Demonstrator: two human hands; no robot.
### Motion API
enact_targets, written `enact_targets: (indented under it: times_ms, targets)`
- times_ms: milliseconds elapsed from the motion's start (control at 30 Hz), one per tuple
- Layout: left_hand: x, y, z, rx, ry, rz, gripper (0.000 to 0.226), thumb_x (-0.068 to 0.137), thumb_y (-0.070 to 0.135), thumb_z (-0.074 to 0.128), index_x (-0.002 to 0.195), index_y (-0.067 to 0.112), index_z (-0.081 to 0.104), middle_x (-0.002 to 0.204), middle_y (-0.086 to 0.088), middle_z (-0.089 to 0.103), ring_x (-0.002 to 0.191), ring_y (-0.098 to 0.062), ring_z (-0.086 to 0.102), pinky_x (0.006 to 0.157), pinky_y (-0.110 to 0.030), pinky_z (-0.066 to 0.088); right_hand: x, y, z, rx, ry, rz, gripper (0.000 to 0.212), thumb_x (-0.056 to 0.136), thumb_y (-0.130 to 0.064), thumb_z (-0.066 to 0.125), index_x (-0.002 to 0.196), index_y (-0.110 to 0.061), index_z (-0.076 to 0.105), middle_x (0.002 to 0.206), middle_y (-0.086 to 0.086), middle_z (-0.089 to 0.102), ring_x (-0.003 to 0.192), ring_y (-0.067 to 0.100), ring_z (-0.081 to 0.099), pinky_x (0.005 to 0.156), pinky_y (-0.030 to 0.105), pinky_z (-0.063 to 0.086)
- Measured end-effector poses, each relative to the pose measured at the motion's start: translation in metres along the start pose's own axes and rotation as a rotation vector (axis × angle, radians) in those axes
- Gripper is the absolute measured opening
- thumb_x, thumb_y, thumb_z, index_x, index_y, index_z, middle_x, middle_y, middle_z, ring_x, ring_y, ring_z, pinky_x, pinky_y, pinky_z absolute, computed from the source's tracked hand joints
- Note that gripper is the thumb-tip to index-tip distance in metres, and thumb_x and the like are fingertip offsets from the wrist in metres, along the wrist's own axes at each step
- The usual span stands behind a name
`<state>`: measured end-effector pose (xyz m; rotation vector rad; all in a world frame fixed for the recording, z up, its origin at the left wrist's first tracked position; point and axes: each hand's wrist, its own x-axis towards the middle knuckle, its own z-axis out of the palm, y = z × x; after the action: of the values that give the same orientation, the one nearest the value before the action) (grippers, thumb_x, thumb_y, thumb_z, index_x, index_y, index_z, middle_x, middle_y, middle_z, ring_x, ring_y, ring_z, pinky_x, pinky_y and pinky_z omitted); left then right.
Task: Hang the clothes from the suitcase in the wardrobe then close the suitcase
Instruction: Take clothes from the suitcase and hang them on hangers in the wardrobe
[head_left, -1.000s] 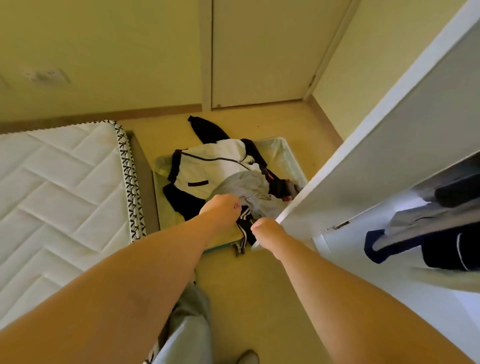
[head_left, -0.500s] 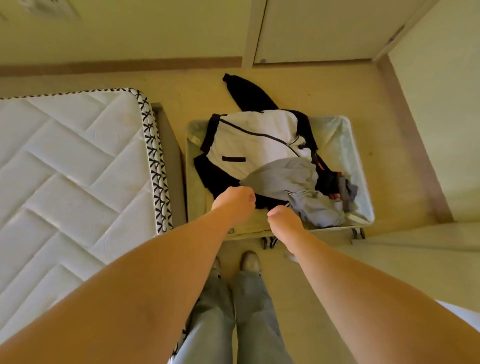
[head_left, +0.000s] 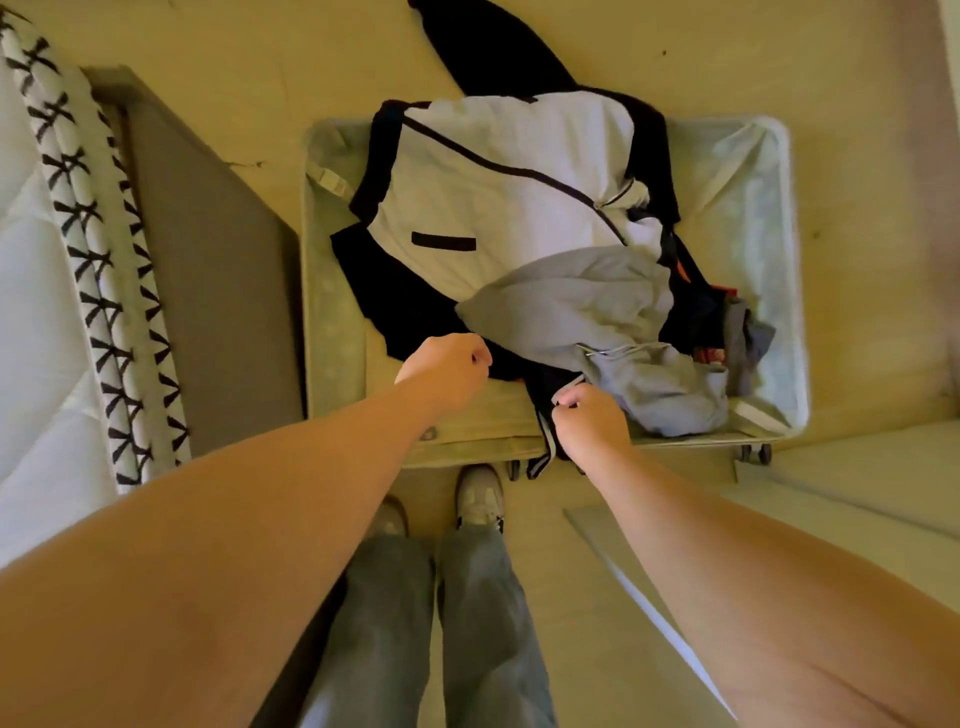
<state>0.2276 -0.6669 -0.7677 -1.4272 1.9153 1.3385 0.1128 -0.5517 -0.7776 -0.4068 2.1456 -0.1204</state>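
Note:
An open pale green suitcase (head_left: 332, 291) lies on the floor in front of me. A white jacket with dark trim (head_left: 498, 197) is spread across it, one dark sleeve trailing out onto the floor at the back. A grey garment (head_left: 597, 312) is bunched on top toward the right, with dark and orange clothes (head_left: 696, 312) beside it. My right hand (head_left: 589, 421) pinches the edge of a dark garment with white stripes (head_left: 545, 415) that hangs over the suitcase's near rim. My left hand (head_left: 447, 366) hovers curled over the dark fabric, with nothing visibly in it.
A white quilted mattress (head_left: 47, 312) on a grey bed base (head_left: 208, 270) fills the left side. A white wardrobe door edge (head_left: 649, 592) runs along the lower right. My feet in pale shoes (head_left: 478, 499) stand just before the suitcase.
My view has tilted down from the wardrobe toward the suitcase. Both hands have reached lower to its near edge, and my right hand has closed on the striped dark garment.

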Motion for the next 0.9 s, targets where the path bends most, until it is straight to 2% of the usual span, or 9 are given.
enact_targets:
  times_ms: [100, 200, 267, 333, 433, 533, 633, 767, 900]
  targets:
    - [0.033, -0.007, 0.024, -0.103, -0.014, -0.067, 0.022, 0.096, 0.022, 0.041, 0.102, 0.026, 0.061, 0.093, 0.003, 0.06, 0.064, -0.012, 0.051, 0.055, -0.023, 0.043, 0.033, 0.019, 0.007, 0.036, -0.003, 0.051, 0.036, 0.093, -0.008, 0.041, 0.126, -0.011, 0.054, 0.129, 0.009, 0.05, 0.087, 0.02, 0.051, 0.067, 0.026, 0.039]
    - [0.06, -0.01, 0.046, -0.172, -0.011, -0.105, 0.017, 0.094, 0.022, 0.045, 0.092, 0.028, 0.061, 0.086, 0.003, 0.059, 0.066, -0.012, 0.051, 0.057, -0.023, 0.043, 0.061, 0.034, 0.012, 0.046, 0.011, 0.069, 0.035, 0.093, -0.009, 0.042, 0.126, -0.012, 0.055, 0.131, 0.011, 0.049, 0.103, 0.027, 0.055, 0.073, 0.028, 0.04]
    - [0.076, -0.01, 0.061, -0.195, -0.016, -0.131, 0.016, 0.092, 0.021, 0.048, 0.091, 0.026, 0.063, 0.085, 0.003, 0.061, 0.072, -0.014, 0.056, 0.065, -0.027, 0.048, 0.078, 0.043, 0.013, 0.028, 0.032, 0.088, 0.031, 0.093, -0.008, 0.043, 0.121, -0.007, 0.057, 0.128, 0.014, 0.051, 0.108, 0.03, 0.055, 0.076, 0.031, 0.042]
    - [0.089, -0.01, 0.08, -0.21, -0.039, -0.157, 0.016, 0.091, 0.02, 0.049, 0.087, 0.026, 0.063, 0.091, 0.0, 0.065, 0.083, -0.018, 0.063, 0.073, -0.03, 0.051, 0.096, 0.056, 0.014, 0.003, 0.05, 0.096, 0.031, 0.093, -0.006, 0.043, 0.121, -0.003, 0.056, 0.13, 0.016, 0.049, 0.113, 0.032, 0.053, 0.088, 0.035, 0.046]
    - [0.102, -0.009, 0.096, -0.213, -0.061, -0.17, 0.021, 0.091, 0.021, 0.049, 0.076, 0.032, 0.057, 0.098, -0.003, 0.069, 0.092, -0.02, 0.066, 0.074, -0.029, 0.051, 0.115, 0.068, 0.012, -0.07, 0.089, 0.077, 0.041, 0.092, -0.002, 0.044, 0.131, -0.011, 0.049, 0.149, 0.011, 0.024, 0.132, 0.032, 0.036, 0.107, 0.043, 0.037]
    - [0.112, -0.011, 0.106, -0.231, -0.074, -0.191, 0.025, 0.093, 0.022, 0.048, 0.071, 0.033, 0.055, 0.1, -0.003, 0.069, 0.093, -0.021, 0.066, 0.07, -0.027, 0.05, 0.128, 0.072, 0.006, -0.288, 0.081, 0.053, 0.049, 0.09, 0.0, 0.042, 0.133, -0.022, 0.049, 0.158, 0.005, 0.003, 0.14, 0.031, 0.017, 0.11, 0.044, 0.031]
    - [0.118, -0.011, 0.113, -0.235, -0.09, -0.21, 0.025, 0.095, 0.019, 0.046, 0.074, 0.03, 0.055, 0.1, -0.005, 0.067, 0.089, -0.019, 0.064, 0.059, -0.021, 0.046, 0.144, 0.077, 0.002, -0.407, 0.02, 0.085, 0.05, 0.093, -0.006, 0.042, 0.137, -0.029, 0.044, 0.159, 0.001, -0.006, 0.14, 0.031, 0.014, 0.109, 0.043, 0.028]
    - [0.119, -0.012, 0.114, -0.245, -0.098, -0.227, 0.013, 0.096, 0.019, 0.046, 0.092, 0.02, 0.058, 0.099, -0.004, 0.064, 0.085, -0.015, 0.06, 0.066, -0.021, 0.045, 0.162, 0.084, 0.008, -0.433, -0.011, 0.113, 0.05, 0.095, -0.007, 0.039, 0.143, -0.017, 0.032, 0.157, 0.002, 0.003, 0.137, 0.032, 0.02, 0.108, 0.041, 0.028]
    - [0.117, -0.017, 0.111, -0.272, -0.102, -0.257, 0.015, 0.097, 0.017, 0.045, 0.099, 0.017, 0.06, 0.093, -0.003, 0.061, 0.076, -0.01, 0.056, 0.054, -0.015, 0.039, 0.174, 0.087, 0.011, -0.394, 0.019, 0.069, 0.048, 0.094, -0.005, 0.042, 0.141, -0.006, 0.032, 0.152, 0.007, 0.022, 0.134, 0.034, 0.031, 0.106, 0.042, 0.032]
